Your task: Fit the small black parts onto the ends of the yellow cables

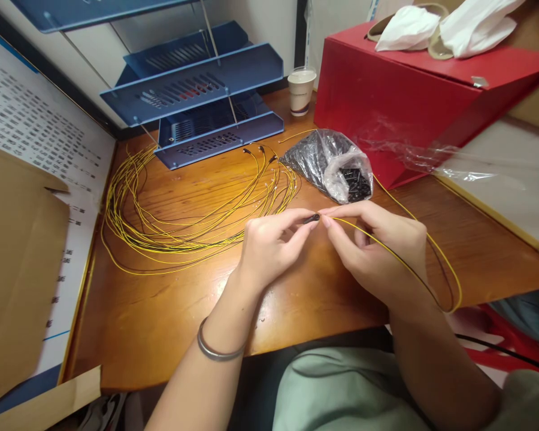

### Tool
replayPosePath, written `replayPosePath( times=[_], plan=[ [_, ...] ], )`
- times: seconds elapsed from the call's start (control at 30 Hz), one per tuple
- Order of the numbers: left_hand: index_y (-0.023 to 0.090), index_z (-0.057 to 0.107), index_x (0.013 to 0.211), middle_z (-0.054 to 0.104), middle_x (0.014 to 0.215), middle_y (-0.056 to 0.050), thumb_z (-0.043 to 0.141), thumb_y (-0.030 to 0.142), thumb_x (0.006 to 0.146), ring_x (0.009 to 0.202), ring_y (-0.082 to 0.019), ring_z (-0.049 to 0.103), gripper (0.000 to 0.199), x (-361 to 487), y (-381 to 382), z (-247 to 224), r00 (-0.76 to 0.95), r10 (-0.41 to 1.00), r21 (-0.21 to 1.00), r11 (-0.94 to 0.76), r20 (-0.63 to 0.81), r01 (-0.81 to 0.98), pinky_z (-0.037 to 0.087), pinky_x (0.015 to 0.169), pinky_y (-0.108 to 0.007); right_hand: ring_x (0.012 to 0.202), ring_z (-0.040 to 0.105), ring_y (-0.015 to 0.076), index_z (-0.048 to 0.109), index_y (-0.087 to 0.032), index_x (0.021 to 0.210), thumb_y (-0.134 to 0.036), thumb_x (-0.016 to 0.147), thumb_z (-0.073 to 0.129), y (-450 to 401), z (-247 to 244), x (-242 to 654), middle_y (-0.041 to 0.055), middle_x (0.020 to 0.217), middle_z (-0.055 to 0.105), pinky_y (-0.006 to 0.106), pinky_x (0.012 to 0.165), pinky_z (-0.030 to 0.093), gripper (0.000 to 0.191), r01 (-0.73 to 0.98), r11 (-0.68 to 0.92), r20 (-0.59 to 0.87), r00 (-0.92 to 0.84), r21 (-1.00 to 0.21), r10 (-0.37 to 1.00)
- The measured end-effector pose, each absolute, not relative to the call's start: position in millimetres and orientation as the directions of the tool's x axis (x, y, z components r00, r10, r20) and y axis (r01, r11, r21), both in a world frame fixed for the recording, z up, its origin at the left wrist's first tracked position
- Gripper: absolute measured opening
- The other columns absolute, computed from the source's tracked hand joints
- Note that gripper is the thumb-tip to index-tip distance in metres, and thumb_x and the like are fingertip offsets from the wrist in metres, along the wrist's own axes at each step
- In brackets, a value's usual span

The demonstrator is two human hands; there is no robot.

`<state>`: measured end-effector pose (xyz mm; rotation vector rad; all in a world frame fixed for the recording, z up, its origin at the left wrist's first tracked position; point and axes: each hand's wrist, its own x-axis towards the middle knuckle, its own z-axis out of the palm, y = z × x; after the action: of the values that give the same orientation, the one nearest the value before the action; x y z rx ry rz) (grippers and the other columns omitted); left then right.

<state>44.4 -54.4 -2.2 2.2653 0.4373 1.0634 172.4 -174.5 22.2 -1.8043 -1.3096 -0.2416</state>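
My left hand (272, 242) pinches a small black connector piece (312, 219) between thumb and fingertips. Just to its right, my right hand (377, 239) grips the end of a thin yellow cable (388, 245) close to the black piece. Whether the cable end sits inside the piece is hidden by my fingertips. From my right hand the cable loops out over the table edge and back behind. Beyond my hands lies a clear plastic bag (312, 158), its mouth open on many small black pieces (358, 184).
A loose coil of yellow cables (175, 242) with some black ends (261, 149) lies on the wooden table (184, 323) at left. Behind are a blue tray rack (220, 140), a paper cup (301, 93) and a red box (386, 90). Cardboard (22, 269) stands at far left.
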Motion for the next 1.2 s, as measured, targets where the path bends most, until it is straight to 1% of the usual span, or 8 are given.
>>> replayPosePath(
  times=[0.33,0.6,0.77,0.9,0.97,1.07,1.13,1.2],
  plan=[
    [0.016,0.076,0.097,0.081,0.084,-0.002,0.071,0.02,0.088,0.061,-0.009,0.071,0.011,44.3,-55.2,-1.5,0.632,0.485,0.619,-0.785,0.604,0.011,0.055,0.061,-0.018,0.042,0.042,0.0083,0.075,-0.022,0.091,-0.021,0.085,0.07,-174.4,24.0,171.3,-0.0057,0.056,0.058,0.026,0.05,0.037,0.008,0.826,-0.052,0.576,0.435,-0.561,0.692],
    [0.015,0.076,0.097,0.079,0.079,-0.001,0.071,0.02,0.088,0.057,-0.008,0.069,0.012,44.7,-54.2,-3.7,0.617,0.479,0.601,-0.799,0.624,0.012,0.053,0.058,-0.016,0.042,0.04,0.0079,0.077,-0.022,0.095,-0.021,0.084,0.073,-173.2,22.6,171.4,-0.0081,0.051,0.048,0.024,0.05,0.037,0.012,0.824,-0.049,0.568,0.43,-0.564,0.702],
    [0.015,0.076,0.097,0.079,0.079,-0.002,0.072,0.021,0.088,0.057,-0.007,0.069,0.012,45.0,-54.8,-3.2,0.612,0.492,0.612,-0.791,0.62,0.015,0.053,0.057,-0.016,0.04,0.038,0.0059,0.074,-0.018,0.097,-0.023,0.083,0.073,-173.5,26.1,170.2,-0.0101,0.05,0.043,0.023,0.048,0.036,0.015,0.8,-0.036,0.553,0.445,-0.599,0.704],
    [0.014,0.076,0.097,0.081,0.085,-0.003,0.071,0.021,0.089,0.06,-0.008,0.07,0.012,45.2,-55.4,-1.8,0.615,0.494,0.616,-0.788,0.615,0.017,0.054,0.059,-0.016,0.038,0.033,0.0055,0.074,-0.016,0.093,-0.021,0.084,0.07,-174.1,26.3,170.4,-0.0114,0.046,0.035,0.023,0.045,0.033,0.011,0.788,-0.023,0.546,0.447,-0.615,0.708],
    [0.014,0.076,0.097,0.081,0.085,-0.003,0.071,0.022,0.089,0.061,-0.008,0.071,0.012,45.2,-55.4,-1.7,0.614,0.492,0.613,-0.79,0.618,0.016,0.054,0.06,-0.016,0.038,0.033,0.0047,0.073,-0.017,0.09,-0.021,0.085,0.069,-173.9,25.0,170.7,-0.0095,0.051,0.049,0.023,0.045,0.033,0.007,0.784,-0.019,0.553,0.454,-0.62,0.699],
    [0.015,0.076,0.097,0.08,0.084,-0.002,0.072,0.022,0.088,0.061,-0.007,0.07,0.012,45.0,-55.1,-2.0,0.614,0.491,0.613,-0.79,0.618,0.015,0.054,0.06,-0.015,0.04,0.036,0.0029,0.072,-0.018,0.088,-0.018,0.085,0.07,-173.1,22.7,171.1,-0.0038,0.077,0.074,0.023,0.047,0.036,0.004,0.789,-0.017,0.564,0.454,-0.615,0.69],
    [0.015,0.076,0.098,0.08,0.084,-0.002,0.072,0.021,0.088,0.06,-0.007,0.07,0.012,44.8,-55.0,-2.2,0.617,0.49,0.614,-0.789,0.616,0.014,0.054,0.06,-0.016,0.041,0.037,0.0025,0.073,-0.018,0.089,-0.017,0.084,0.071,-172.8,21.9,171.4,-0.0027,0.088,0.078,0.022,0.049,0.038,0.005,0.796,-0.022,0.569,0.451,-0.605,0.688],
    [0.015,0.076,0.098,0.08,0.084,-0.002,0.072,0.02,0.088,0.061,-0.008,0.07,0.012,44.7,-54.9,-2.5,0.621,0.483,0.612,-0.791,0.617,0.008,0.054,0.059,-0.016,0.042,0.039,0.0028,0.073,-0.019,0.089,-0.017,0.084,0.072,-172.8,21.6,171.9,-0.0028,0.091,0.079,0.023,0.05,0.038,0.005,0.801,-0.026,0.568,0.447,-0.598,0.691]
  ],
)
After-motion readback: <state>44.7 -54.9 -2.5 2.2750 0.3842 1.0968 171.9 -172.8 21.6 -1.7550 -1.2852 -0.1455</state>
